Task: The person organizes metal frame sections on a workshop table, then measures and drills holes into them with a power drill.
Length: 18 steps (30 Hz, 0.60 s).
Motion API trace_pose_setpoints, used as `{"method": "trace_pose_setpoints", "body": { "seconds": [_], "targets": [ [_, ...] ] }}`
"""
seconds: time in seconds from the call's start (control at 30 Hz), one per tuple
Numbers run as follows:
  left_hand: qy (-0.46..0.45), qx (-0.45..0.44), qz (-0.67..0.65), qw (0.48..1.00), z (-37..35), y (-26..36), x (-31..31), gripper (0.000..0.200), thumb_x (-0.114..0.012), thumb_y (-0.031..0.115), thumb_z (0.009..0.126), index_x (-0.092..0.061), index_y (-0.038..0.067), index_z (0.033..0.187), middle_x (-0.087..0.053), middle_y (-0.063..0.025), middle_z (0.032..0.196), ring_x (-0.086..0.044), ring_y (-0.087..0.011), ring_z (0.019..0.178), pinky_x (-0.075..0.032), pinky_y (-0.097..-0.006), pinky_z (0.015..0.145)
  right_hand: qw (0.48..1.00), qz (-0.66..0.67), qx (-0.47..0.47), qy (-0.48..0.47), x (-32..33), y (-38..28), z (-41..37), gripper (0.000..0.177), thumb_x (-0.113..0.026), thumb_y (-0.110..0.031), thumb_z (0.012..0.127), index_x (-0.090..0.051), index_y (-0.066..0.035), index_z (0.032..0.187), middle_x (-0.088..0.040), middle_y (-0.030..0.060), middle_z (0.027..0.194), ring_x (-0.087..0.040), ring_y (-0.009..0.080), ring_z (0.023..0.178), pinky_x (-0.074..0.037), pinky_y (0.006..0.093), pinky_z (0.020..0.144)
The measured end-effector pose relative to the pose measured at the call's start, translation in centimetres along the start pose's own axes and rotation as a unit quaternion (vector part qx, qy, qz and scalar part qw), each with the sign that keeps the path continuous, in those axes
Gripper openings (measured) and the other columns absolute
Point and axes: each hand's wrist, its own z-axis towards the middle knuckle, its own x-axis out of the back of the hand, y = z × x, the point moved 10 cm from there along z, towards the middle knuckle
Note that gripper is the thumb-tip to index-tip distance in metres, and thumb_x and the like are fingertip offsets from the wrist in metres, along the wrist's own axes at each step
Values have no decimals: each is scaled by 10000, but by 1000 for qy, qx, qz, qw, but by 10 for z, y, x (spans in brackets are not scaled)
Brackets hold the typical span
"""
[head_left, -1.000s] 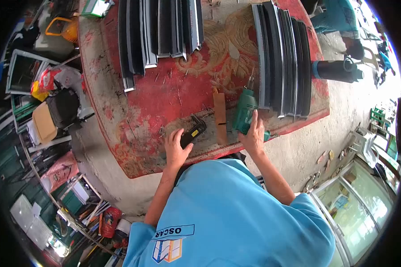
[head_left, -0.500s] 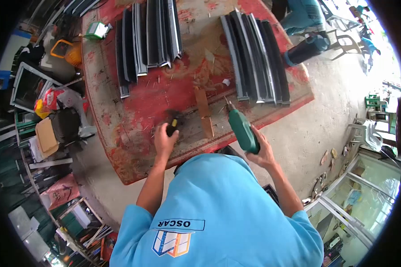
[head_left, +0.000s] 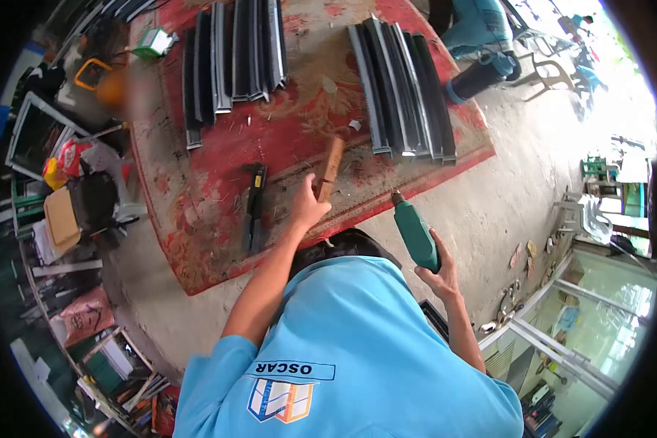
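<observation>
My left hand [head_left: 311,205] is closed around the near end of a short brown wooden block [head_left: 331,166], which slants up and away from me over the table's near part. In my right hand [head_left: 441,269] is a green power drill [head_left: 416,232], its tip pointing forward just off the table's near edge. To the left of my left hand lies a long dark tool with a yellow mark [head_left: 255,198] on the table.
Dark metal strips [head_left: 237,58] lie in a bundle on the red, worn table [head_left: 219,157], with a second bundle [head_left: 404,91] to the right. A green-and-white box [head_left: 153,43] sits at the far left corner. A dark cylinder [head_left: 482,77] stands by the right edge.
My left hand has let go of the dark yellow-marked tool, moved right and taken hold of the wooden block, which is now tilted. The drill has shifted slightly right and nearer to me.
</observation>
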Motion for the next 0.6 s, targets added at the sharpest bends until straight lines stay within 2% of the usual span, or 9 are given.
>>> {"method": "trace_pose_setpoints", "body": {
  "seconds": [0.03,0.1,0.13,0.23,0.27,0.37,0.43,0.5,0.6],
  "targets": [
    [9,7,5,1000,-4,-14,12,715,-700,164,756,-442,68,1416,-614,-284,1254,-612,-422,1148,-488,-447,972,1000,4,4,-11,-2,3,7,1002,-733,-278,631,-382,-17,1532,-586,159,1319,-564,280,1208,-408,384,1066],
    [-66,6,-48,997,-11,-45,16,550,-617,137,789,-536,13,1319,-677,-251,1090,-639,-436,1087,-500,-469,945,998,7,44,-42,-6,5,22,957,-740,-254,656,-399,5,1512,-602,181,1327,-580,262,1224,-427,373,1051],
    [-57,-16,-109,992,-13,-49,31,474,-630,244,851,-597,-2,1254,-686,-240,1063,-654,-399,1078,-503,-447,946,997,31,31,-61,-11,-3,32,970,-733,-290,652,-395,8,1511,-599,182,1330,-572,271,1237,-424,378,1054],
    [-67,54,-108,990,-37,-33,54,530,-722,327,835,-613,2,1240,-691,-232,1062,-673,-345,1066,-512,-428,918,993,31,23,-109,-22,-1,61,977,-731,-305,647,-396,14,1508,-596,182,1333,-568,274,1242,-421,377,1056],
    [42,-104,19,993,-38,-32,62,567,-797,377,792,-643,2,1188,-701,-208,1052,-682,-343,1002,-518,-436,873,992,32,26,-121,-25,-2,68,977,-731,-305,647,-396,14,1508,-596,182,1333,-568,274,1242,-421,377,1056],
    [-21,-3,77,997,-38,-53,58,550,-833,328,758,-652,-1,1160,-696,-181,1098,-662,-368,980,-515,-455,862,986,81,61,-133,-32,-14,95,976,-731,-324,666,-382,11,1514,-593,185,1342,-559,281,1271,-411,401,1088],
    [-19,-5,113,993,-43,-58,60,504,-832,286,752,-665,19,1146,-682,-165,1141,-621,-383,1032,-500,-448,912,984,85,56,-144,-37,-21,109,969,-733,-325,676,-380,-2,1519,-593,185,1345,-556,285,1280,-409,409,1094],
    [81,-51,133,986,-51,-56,70,441,-808,220,763,-677,50,1147,-667,-158,1184,-581,-361,1122,-469,-433,973,984,86,45,-147,-41,-27,118,963,-735,-327,686,-378,-15,1524,-594,185,1348,-552,289,1289,-407,418,1101],
    [150,-62,172,972,-59,-57,69,428,-796,187,759,-676,73,1154,-666,-125,1192,-563,-347,1160,-445,-430,1001,985,20,103,-140,-49,-49,137,932,-757,-267,716,-376,-60,1540,-605,192,1347,-577,288,1265,-446,417,1063]
  ]
}}
